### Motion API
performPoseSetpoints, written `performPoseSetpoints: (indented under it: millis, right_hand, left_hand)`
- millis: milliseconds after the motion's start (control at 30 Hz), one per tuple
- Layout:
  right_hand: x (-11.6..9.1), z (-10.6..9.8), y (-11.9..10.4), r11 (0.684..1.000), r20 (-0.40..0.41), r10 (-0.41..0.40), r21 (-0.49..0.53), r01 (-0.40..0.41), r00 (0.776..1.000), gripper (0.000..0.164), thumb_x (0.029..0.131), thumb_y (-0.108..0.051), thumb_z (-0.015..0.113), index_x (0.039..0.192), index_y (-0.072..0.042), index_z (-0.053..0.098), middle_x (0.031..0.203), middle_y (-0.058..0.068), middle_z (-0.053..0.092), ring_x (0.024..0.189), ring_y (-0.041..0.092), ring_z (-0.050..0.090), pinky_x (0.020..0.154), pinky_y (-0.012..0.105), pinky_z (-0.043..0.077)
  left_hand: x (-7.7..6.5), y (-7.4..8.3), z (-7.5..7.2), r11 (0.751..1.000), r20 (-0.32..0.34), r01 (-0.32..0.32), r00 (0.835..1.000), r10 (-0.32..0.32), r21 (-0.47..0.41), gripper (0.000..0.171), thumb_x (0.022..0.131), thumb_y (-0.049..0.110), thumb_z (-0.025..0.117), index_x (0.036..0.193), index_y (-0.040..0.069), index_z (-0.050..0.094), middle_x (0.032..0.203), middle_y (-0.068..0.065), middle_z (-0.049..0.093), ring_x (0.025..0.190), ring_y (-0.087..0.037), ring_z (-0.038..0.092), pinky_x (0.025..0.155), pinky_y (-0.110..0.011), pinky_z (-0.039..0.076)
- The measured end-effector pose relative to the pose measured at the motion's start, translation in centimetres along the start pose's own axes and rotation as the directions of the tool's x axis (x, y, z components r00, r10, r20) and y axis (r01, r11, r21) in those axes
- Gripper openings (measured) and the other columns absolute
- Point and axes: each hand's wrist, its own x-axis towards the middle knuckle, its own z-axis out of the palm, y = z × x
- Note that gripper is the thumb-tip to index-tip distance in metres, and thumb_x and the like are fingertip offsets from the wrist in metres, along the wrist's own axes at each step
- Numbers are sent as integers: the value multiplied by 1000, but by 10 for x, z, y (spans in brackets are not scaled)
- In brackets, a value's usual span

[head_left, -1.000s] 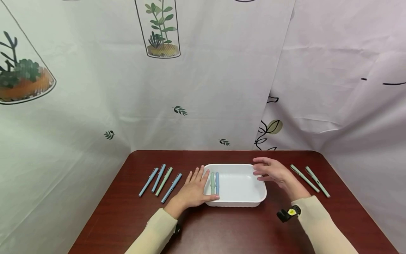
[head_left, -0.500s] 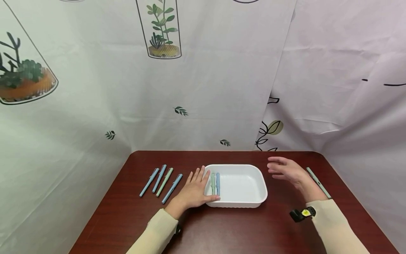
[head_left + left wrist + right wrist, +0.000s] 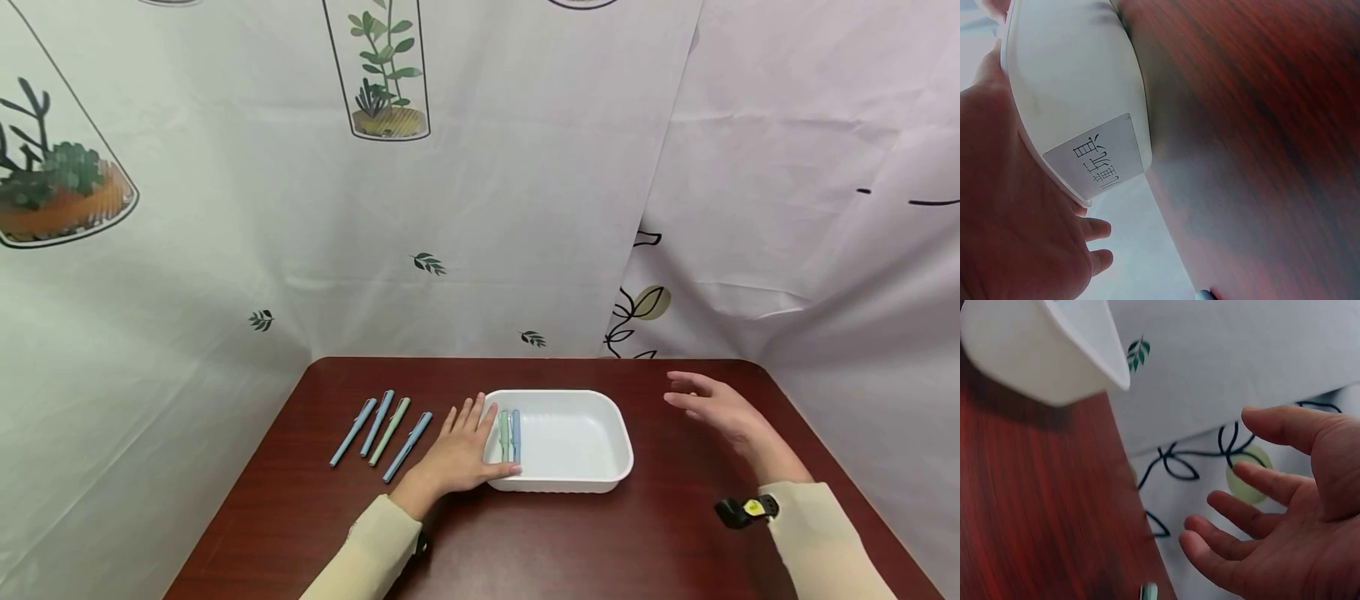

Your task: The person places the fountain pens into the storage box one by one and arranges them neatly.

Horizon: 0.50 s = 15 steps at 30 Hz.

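My left hand (image 3: pixel 455 457) rests spread on the left end of a white plastic tray (image 3: pixel 577 437), fingers over its left rim and thumb along the front rim. Inside the tray, next to that hand, a green pen (image 3: pixel 504 437) and a blue pen (image 3: pixel 517 437) lie side by side. My right hand (image 3: pixel 723 410) hovers right of the tray with nothing in it; the right wrist view shows its fingers relaxed and parted. The tip of a green pen (image 3: pixel 1149 592) peeks in at the bottom of that view; in the head view the hand and forearm hide the pens there.
Left of the tray several pens lie slanted on the dark red table (image 3: pixel 525 542), blue ones (image 3: pixel 407 447) and one green pen (image 3: pixel 390 432). A printed cloth (image 3: pixel 480 208) hangs behind and around the table. The tray's side carries a grey label (image 3: pixel 1099 156).
My right hand has moved right, from the tray's right rim to over the table's right side, covering the two green pens that showed there. My left hand stays on the tray.
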Motion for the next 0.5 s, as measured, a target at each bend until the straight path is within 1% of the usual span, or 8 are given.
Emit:
performPoseSetpoints:
  millis: [67,133,167,233,267,333,400,500]
  right_hand:
    - [-2,-4,4,996,-15,-10,-83,9,1000,69,99,-32,67,151,4,40,148,30,45,121,24,59,93,30,51]
    - [-4,-7,6,989,-26,-11,-150,6,1000,71,99,-35,66,152,3,39,150,32,43,132,44,49,98,40,49]
    - [-5,-9,8,985,-28,-14,-173,9,1000,72,99,-36,66,152,4,38,150,34,41,135,50,44,100,47,47]
    - [-6,-11,12,981,-26,-9,-194,4,1000,74,99,-37,66,153,4,35,152,36,37,138,54,37,102,59,42]
    - [-7,-12,14,979,-25,-5,-203,-1,1000,76,99,-37,66,154,3,34,152,37,35,139,55,35,103,62,40]
    - [-7,-13,21,969,-30,-21,-246,13,999,77,98,-37,67,154,4,33,153,38,33,139,56,33,103,66,37]
    - [-6,-13,29,947,-43,-73,-317,55,996,77,97,-34,68,152,6,34,151,39,33,137,57,33,102,68,35]
    - [-3,-11,42,891,-69,-174,-436,127,982,75,94,-28,71,148,11,38,149,41,34,135,59,32,103,70,32]
  left_hand:
    - [0,0,0,1000,0,0,1000,0,-1,110,85,81,53,162,9,21,169,-18,11,155,-37,13,123,-57,13]
    - [0,0,0,1000,3,1,1000,-1,-2,111,85,81,53,162,9,21,169,-18,11,155,-37,13,123,-57,12]
    - [0,0,0,1000,5,3,1000,-3,-1,111,85,81,53,162,9,21,169,-18,10,156,-37,12,123,-56,12]
    - [1,0,0,1000,6,6,1000,-6,-3,111,85,82,53,162,9,20,169,-18,10,156,-36,12,124,-56,11]
    - [1,0,1,1000,7,7,1000,-7,-4,111,85,82,53,163,9,20,169,-17,10,156,-36,11,124,-56,11]
    - [1,0,1,1000,10,12,1000,-12,-4,111,85,82,52,163,10,19,169,-17,9,156,-36,11,124,-56,11]
    - [1,0,1,1000,10,13,1000,-13,-4,111,85,82,52,163,10,19,169,-17,9,156,-36,11,124,-56,10]
    - [1,0,2,1000,8,11,1000,-11,-3,111,85,82,53,163,9,20,169,-18,10,155,-38,13,123,-57,11]
